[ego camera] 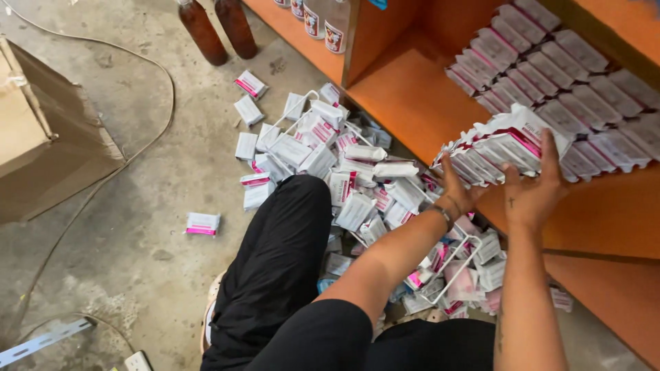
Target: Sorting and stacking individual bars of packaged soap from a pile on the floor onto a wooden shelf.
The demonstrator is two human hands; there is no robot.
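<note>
Both my hands hold a stack of small white packets with pink stripes (505, 144) at the front of an orange wooden shelf (412, 103). My left hand (457, 189) presses the stack's left end. My right hand (533, 189) grips its right end, fingers spread over the top. Rows of the same packets (564, 75) lie packed on the shelf behind the stack. A large loose heap of packets (344, 172) covers the concrete floor beside my black-trousered knee (289, 240).
A cardboard box (48, 137) stands at the left. Two brown bottles (220, 27) and some clear bottles (323, 20) stand near the shelf. A white wire basket (457, 264) lies under the heap. A cable (137, 137) runs across the floor, and a power strip (137, 361) sits at the bottom.
</note>
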